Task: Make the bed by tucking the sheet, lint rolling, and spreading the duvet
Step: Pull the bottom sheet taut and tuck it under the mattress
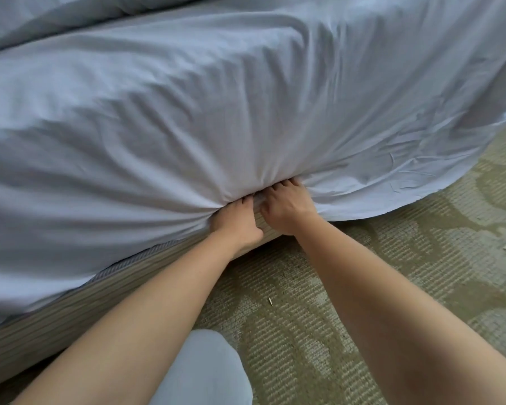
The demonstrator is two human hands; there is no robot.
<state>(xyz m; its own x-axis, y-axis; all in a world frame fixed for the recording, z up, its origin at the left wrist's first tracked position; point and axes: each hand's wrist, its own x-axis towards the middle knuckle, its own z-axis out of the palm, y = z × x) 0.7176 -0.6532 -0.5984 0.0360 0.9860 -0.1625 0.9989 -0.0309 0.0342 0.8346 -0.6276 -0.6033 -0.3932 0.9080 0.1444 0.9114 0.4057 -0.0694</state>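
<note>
— Which step was it?
— Tucking. Both hands, left hand [236, 222] and right hand [287, 209], grasped the sheet [187, 112] bunched at the mattress's lower edge, above the bed base [70, 305].
— Next?
— Probably pushing that gather under; the stretch to the right hung loose.

You see the pale blue-grey sheet [216, 112] draped over the mattress top and down its near side. It is creased, with folds converging to a bunched point at the lower edge of the mattress side. To the left of that point its edge lies tucked along the striped bed base; to the right it hangs loose. The bunched duvet [56, 16] lies at the far top left.
</note>
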